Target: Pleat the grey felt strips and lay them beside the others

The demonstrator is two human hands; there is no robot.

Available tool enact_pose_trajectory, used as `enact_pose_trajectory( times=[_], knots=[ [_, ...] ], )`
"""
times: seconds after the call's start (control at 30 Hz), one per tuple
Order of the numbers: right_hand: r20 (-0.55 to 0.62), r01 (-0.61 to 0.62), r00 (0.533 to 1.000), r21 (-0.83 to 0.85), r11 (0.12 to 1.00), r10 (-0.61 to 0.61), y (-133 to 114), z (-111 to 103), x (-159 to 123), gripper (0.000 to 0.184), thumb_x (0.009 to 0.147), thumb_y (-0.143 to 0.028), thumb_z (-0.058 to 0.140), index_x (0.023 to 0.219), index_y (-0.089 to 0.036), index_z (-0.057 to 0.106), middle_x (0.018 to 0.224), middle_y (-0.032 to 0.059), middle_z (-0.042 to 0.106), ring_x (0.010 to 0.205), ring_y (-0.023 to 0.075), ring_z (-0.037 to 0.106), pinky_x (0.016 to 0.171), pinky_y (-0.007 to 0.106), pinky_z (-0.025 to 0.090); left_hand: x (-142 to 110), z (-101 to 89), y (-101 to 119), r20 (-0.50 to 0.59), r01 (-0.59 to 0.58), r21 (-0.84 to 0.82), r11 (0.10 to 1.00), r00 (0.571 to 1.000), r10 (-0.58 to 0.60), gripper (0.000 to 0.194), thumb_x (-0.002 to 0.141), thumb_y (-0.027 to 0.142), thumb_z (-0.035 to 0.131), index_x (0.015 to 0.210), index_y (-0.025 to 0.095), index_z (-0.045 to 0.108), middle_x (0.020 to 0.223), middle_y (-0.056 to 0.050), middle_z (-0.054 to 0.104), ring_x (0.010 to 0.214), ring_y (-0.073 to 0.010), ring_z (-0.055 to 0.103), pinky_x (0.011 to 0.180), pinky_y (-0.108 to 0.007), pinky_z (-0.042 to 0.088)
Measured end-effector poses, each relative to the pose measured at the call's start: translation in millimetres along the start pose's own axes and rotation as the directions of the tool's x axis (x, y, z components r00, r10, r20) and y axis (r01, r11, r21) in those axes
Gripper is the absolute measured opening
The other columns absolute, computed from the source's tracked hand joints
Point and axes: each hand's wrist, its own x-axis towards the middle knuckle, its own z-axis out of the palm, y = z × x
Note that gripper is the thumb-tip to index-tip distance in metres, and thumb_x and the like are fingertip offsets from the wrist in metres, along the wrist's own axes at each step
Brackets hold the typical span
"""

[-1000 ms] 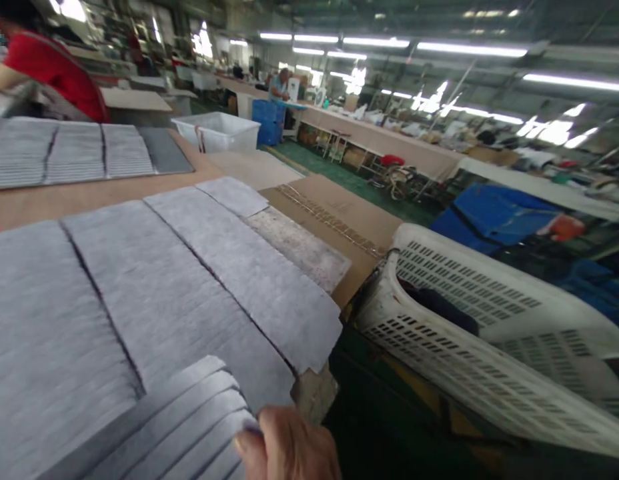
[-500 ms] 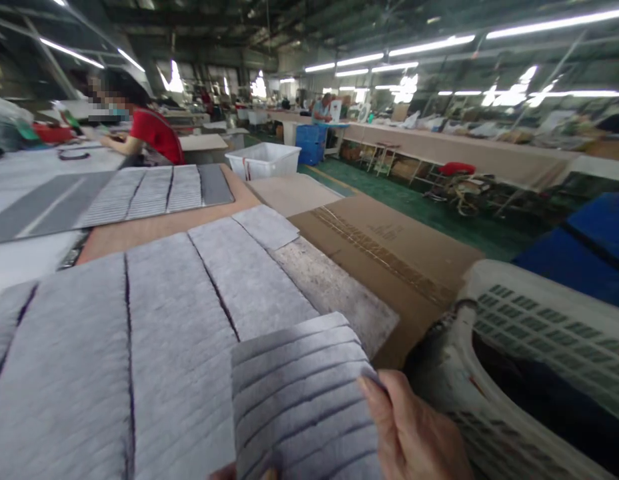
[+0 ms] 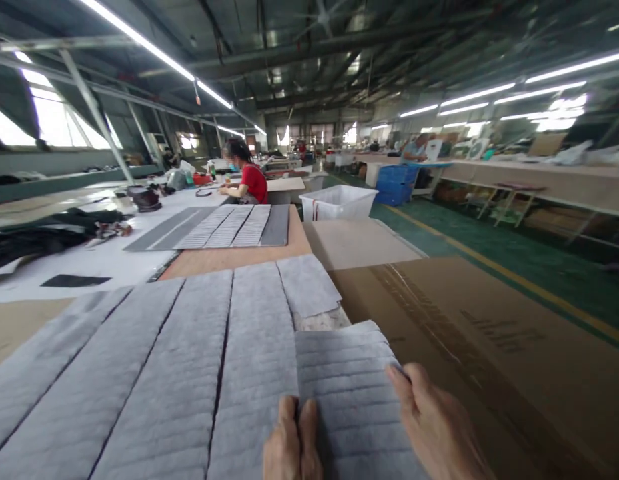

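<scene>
Hall [image 3: 494, 267] looks huge on my screen, with a person in a red shirt [image 3: 253, 187] sitting far off to the left.

"What's closest to you?"

Grey ribbed panels [image 3: 159, 380] spread across a wooden board [image 3: 229, 261], with flattened cardboard [image 3: 469, 353] lying just to their right.

"And the grip?"

Both hands are partly open, with one loose panel [image 3: 349, 400] held between them, lying over the other panels. Left hand [image 3: 292, 443] has its fingers pressed against the panel's lower edge. Right hand [image 3: 434, 420] curls around the panel's right edge, its fingers spread a little. The hands stay well apart.
</scene>
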Motion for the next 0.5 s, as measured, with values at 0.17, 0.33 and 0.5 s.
enact_pose_trajectory(
  times=[0.17,0.33,0.5],
  knots=[
    [0.167,-0.102,0.981,-0.012,0.995,0.103,11,28,30,0.056,0.088,-0.061,-0.004,0.065,-0.025,0.031,0.045,0.0049,0.053,0.043,0.0213,0.056,0.042,0.028,0.026,37,4.2,19,0.052,-0.024,-0.010,1.000,0.998,0.025,0.021,0.094,0.029,0.027,0.085,0.023,0.045,0.070,-0.003,0.066,0.071,-0.0189,0.063,0.062,-0.025,0.039],
    [0.238,-0.092,0.966,-0.055,0.994,0.103,13,54,63,0.036,0.092,-0.042,0.020,0.068,-0.022,0.039,0.051,0.0057,0.057,0.049,0.0204,0.058,0.047,0.027,0.026,70,9.4,33,0.005,-0.026,0.038,0.999,1.000,0.026,0.021,0.094,0.026,0.030,0.078,0.023,0.044,0.068,-0.004,0.064,0.071,-0.0198,0.062,0.061,-0.026,0.036],
    [0.333,-0.077,0.937,-0.094,0.993,0.104,10,90,107,0.027,0.094,-0.032,0.037,0.078,-0.015,0.051,0.061,0.0055,0.060,0.059,0.0174,0.059,0.053,0.026,0.030,117,20.7,42,-0.072,0.033,0.146,0.989,0.997,-0.023,0.022,0.094,0.028,0.033,0.082,0.019,0.050,0.073,-0.008,0.065,0.075,-0.0205,0.062,0.062,-0.028,0.036]
  ],
)
